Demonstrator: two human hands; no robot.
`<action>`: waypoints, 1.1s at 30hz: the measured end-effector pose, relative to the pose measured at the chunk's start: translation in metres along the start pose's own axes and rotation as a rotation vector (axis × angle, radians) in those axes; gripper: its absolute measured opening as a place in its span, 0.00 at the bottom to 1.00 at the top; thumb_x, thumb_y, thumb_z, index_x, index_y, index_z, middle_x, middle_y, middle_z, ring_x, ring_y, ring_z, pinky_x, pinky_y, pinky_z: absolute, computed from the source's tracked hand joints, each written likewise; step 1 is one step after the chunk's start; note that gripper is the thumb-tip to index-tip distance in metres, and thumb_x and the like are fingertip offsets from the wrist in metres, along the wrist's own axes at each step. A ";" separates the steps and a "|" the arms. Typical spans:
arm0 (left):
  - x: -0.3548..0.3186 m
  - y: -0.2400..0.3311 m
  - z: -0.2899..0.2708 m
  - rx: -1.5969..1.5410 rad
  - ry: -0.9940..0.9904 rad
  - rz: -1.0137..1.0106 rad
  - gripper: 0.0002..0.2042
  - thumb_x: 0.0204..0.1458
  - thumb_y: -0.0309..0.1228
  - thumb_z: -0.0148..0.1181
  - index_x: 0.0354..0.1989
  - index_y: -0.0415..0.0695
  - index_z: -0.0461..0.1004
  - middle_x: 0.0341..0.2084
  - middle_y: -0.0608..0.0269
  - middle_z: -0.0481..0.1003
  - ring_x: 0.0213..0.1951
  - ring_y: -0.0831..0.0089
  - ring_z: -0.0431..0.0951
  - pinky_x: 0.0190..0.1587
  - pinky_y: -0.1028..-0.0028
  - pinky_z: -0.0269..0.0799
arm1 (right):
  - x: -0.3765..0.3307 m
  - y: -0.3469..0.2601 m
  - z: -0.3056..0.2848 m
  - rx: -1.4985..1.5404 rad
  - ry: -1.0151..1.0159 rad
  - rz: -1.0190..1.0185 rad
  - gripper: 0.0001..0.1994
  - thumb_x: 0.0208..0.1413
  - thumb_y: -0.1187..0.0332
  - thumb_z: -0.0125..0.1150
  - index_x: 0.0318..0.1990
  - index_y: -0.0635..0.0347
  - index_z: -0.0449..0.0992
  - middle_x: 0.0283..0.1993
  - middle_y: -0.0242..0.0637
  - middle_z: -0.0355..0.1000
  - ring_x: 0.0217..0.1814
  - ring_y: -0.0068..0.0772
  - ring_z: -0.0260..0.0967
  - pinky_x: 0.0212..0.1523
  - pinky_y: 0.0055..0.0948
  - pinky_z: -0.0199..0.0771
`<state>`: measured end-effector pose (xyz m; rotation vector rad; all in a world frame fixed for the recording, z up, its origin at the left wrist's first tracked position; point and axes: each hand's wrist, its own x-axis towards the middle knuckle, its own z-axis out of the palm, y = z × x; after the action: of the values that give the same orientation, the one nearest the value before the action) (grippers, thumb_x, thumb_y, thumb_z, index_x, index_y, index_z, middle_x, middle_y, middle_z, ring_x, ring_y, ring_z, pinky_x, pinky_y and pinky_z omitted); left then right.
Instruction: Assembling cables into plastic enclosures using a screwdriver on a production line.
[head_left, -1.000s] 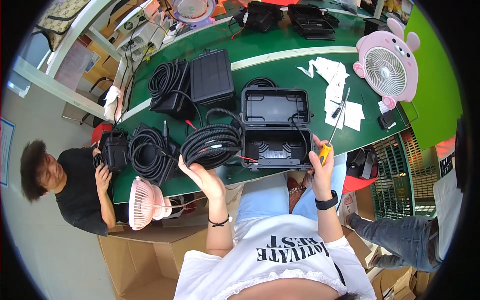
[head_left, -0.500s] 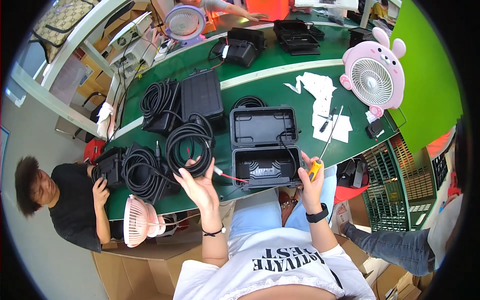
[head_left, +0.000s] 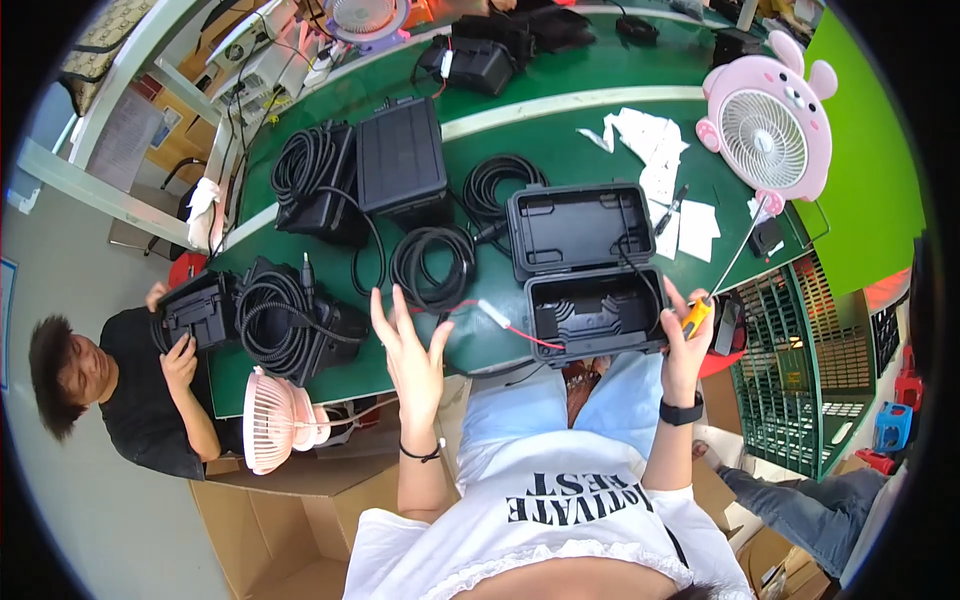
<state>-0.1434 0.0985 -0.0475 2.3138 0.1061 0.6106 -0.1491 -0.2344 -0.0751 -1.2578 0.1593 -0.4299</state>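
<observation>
My left hand point(head_left: 413, 360) is open, fingers spread, with nothing in it. Just beyond it a coiled black cable point(head_left: 433, 268) lies on the green table. My right hand point(head_left: 683, 345) is closed round the yellow handle of a screwdriver point(head_left: 697, 315), its long shaft pointing up and to the right. That hand is also against the right side of an open black plastic box point(head_left: 598, 312), whose lid point(head_left: 580, 228) is tipped back on the far side. A red wire with a white connector point(head_left: 494, 314) comes out at the box's left end.
Closed black boxes with coiled cables point(head_left: 400, 160) stand to the left. A pink bear fan point(head_left: 765, 145), white papers point(head_left: 655, 150) and a pen-like black tool point(head_left: 672, 208) are at right. A co-worker point(head_left: 140, 370) handles a black box point(head_left: 198, 312). Beside me is a pink fan point(head_left: 275, 420).
My left hand has let go of the coiled cable, which now lies on the table. The box has shifted right in view, and the screwdriver's shaft leans further right.
</observation>
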 end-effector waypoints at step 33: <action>0.056 0.120 0.056 -0.074 -0.684 0.831 0.09 0.46 0.28 0.65 0.37 0.45 0.81 0.38 0.67 0.80 0.41 0.67 0.79 0.43 0.71 0.74 | -0.003 0.004 -0.008 0.020 -0.021 0.044 0.19 0.54 0.79 0.60 0.49 0.52 0.60 0.61 0.50 0.67 0.28 0.07 0.53 0.28 0.08 0.57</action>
<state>-0.0802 -0.0108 0.0207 2.3046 -1.2102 0.1519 -0.1539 -0.2395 -0.0819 -1.2361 0.1641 -0.3794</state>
